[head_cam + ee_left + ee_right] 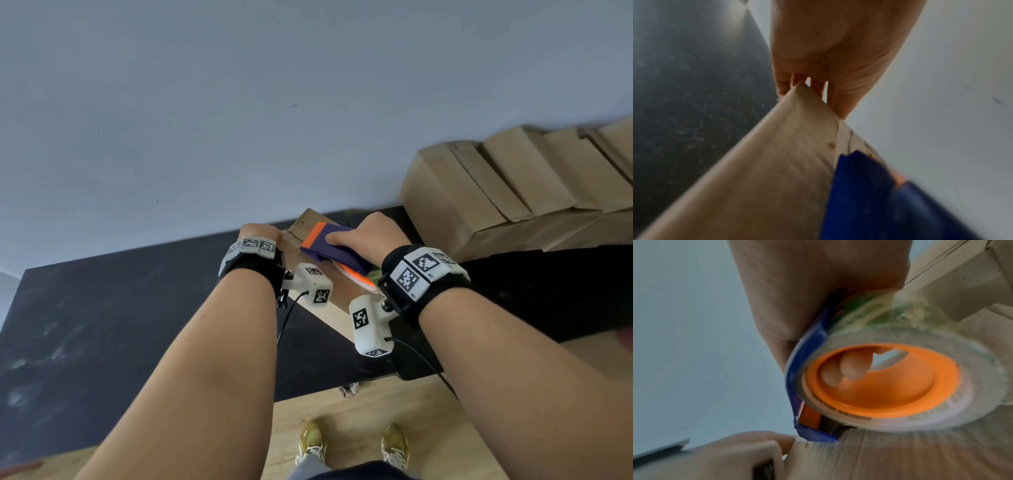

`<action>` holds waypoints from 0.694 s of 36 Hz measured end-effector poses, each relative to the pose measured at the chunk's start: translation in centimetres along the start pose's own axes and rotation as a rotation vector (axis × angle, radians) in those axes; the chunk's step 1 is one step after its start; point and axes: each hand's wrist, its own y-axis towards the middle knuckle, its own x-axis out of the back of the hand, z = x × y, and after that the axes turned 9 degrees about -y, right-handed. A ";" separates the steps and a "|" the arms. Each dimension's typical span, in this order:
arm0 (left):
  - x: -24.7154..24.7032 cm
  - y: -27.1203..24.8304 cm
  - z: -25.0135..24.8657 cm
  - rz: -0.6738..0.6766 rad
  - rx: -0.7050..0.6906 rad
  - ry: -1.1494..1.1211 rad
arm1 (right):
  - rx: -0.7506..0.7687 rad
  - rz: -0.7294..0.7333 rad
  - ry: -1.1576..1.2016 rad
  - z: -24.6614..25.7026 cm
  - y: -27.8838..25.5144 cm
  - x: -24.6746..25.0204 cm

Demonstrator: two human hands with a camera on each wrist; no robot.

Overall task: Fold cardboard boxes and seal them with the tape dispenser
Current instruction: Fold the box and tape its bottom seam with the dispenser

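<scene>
A folded cardboard box [337, 294] stands on the black table [102, 308] between my two hands. My left hand [262, 234] grips the box's far left corner [801, 97], fingers curled over its edge. My right hand [368, 233] holds a blue and orange tape dispenser [334, 248] flat on top of the box. In the right wrist view the clear tape roll [890, 386] with its orange core sits on the cardboard [900, 456], my fingertips [851, 368] showing through the core. The dispenser's blue body [869, 194] shows at the box's top edge in the left wrist view.
A stack of cardboard boxes [513, 192] fills the table's right side against the pale wall [239, 102]. The table's left part lies bare. Below is a wooden floor [359, 411] with my yellow shoes [311, 442].
</scene>
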 end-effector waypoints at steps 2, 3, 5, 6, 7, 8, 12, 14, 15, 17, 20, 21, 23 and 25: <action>0.3 0.0 -0.1 0.085 0.021 0.096 | -0.006 0.000 0.010 0.0 0.0 -0.1; 0.4 0.1 -0.1 0.124 0.007 0.164 | -0.010 0.000 0.013 0.0 0.0 -0.2; 0.2 0.3 -0.3 0.155 -0.013 0.199 | -0.012 0.002 0.017 0.0 0.1 -0.2; 0.1 0.3 -0.4 0.160 -0.008 0.236 | -0.013 0.003 0.019 -0.1 0.1 -0.2; 0.1 0.2 -0.5 0.145 -0.002 0.235 | -0.012 0.004 0.021 -0.1 0.1 -0.2; 0.1 -0.1 -0.5 0.145 -0.017 0.261 | -0.011 0.004 0.022 -0.1 0.2 -0.2; 0.1 -0.8 -0.5 0.081 -0.026 0.188 | -0.005 0.012 0.034 0.1 0.2 -0.1; -0.2 -0.4 -0.5 -0.078 0.001 -0.002 | -0.007 0.017 0.052 0.1 0.2 -0.1; -0.5 -0.1 -0.6 -0.156 -0.022 -0.045 | -0.006 0.016 0.056 0.1 0.1 -0.1; -1.1 -0.6 -0.9 -0.230 -0.109 -0.072 | -0.008 0.018 0.055 0.1 0.1 -0.1; -2.2 -2.3 -0.9 -0.195 -0.296 0.064 | -0.006 0.034 0.059 0.1 0.0 0.0; -2.6 -2.6 -0.7 -0.186 -0.352 0.136 | -0.005 0.042 0.057 0.2 0.0 0.1; -3.4 -2.6 0.2 -0.163 -0.427 0.221 | -0.012 0.062 0.058 0.3 0.0 0.1; -3.8 -2.4 1.3 -0.098 -0.422 0.255 | -0.017 0.088 0.070 0.4 -0.1 0.3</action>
